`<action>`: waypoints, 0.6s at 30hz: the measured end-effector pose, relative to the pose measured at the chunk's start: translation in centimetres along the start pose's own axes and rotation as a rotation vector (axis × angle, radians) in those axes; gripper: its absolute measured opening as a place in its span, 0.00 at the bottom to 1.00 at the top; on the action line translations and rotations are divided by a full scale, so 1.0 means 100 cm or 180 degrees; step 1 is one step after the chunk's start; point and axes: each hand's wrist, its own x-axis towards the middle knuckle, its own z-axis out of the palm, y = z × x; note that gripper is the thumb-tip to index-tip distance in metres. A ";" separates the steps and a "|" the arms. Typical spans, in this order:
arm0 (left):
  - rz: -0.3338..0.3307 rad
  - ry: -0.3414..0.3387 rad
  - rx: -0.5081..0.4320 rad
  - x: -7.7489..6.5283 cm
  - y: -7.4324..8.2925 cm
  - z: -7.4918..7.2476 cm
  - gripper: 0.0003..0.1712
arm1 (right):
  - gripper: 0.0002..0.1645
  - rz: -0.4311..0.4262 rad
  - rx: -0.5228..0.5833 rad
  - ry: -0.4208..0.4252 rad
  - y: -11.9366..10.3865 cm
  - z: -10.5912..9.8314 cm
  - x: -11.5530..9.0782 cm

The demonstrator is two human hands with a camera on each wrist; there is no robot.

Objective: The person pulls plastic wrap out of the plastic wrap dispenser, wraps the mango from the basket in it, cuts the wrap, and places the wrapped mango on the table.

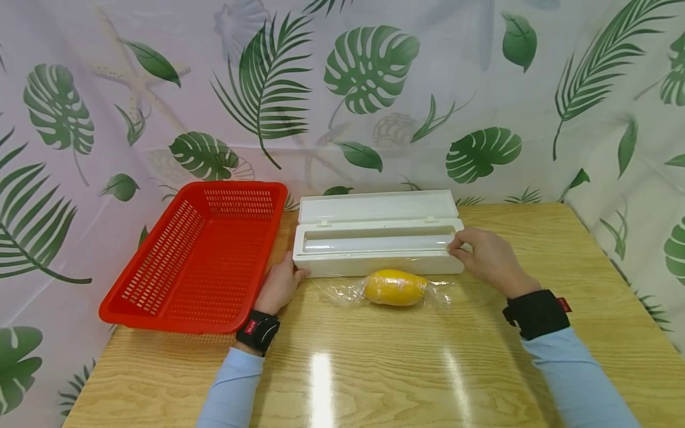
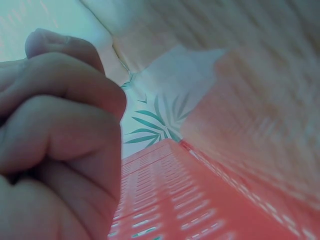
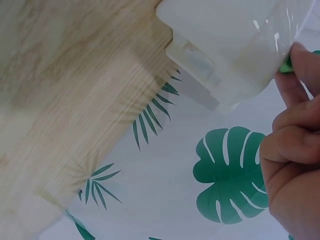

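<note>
A long white cling film dispenser [image 1: 380,266] lies on the table with its lid [image 1: 377,207] tipped back and the film roll [image 1: 374,244] showing inside. My left hand [image 1: 279,284] holds its left end, the thumb at the front corner; in the left wrist view the fingers [image 2: 65,110] are curled. At the right end of the slot my right hand [image 1: 489,258] pinches the cling film [image 3: 291,32] between thumb and forefinger, the film reaching over the box's end. Just in front of the dispenser sits a yellow mango [image 1: 395,288] wrapped in clear film, with loose film ends on both sides.
A red plastic basket [image 1: 214,324] with slotted sides stands left of the dispenser, right beside my left forearm. Behind the wooden table [image 1: 385,368] hangs a leaf-printed cloth [image 1: 369,148], which also runs along both sides.
</note>
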 end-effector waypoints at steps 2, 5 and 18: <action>0.0005 -0.0006 -0.0002 0.000 0.000 0.000 0.20 | 0.04 -0.0007 0.0015 0.0000 0.001 0.000 0.000; 0.0007 -0.0003 -0.0006 0.001 0.000 0.000 0.20 | 0.04 -0.0018 0.0030 0.0003 0.003 -0.001 0.000; 0.0070 0.0020 0.0045 0.000 -0.001 0.000 0.19 | 0.04 -0.0044 0.0117 0.0032 0.004 -0.001 -0.002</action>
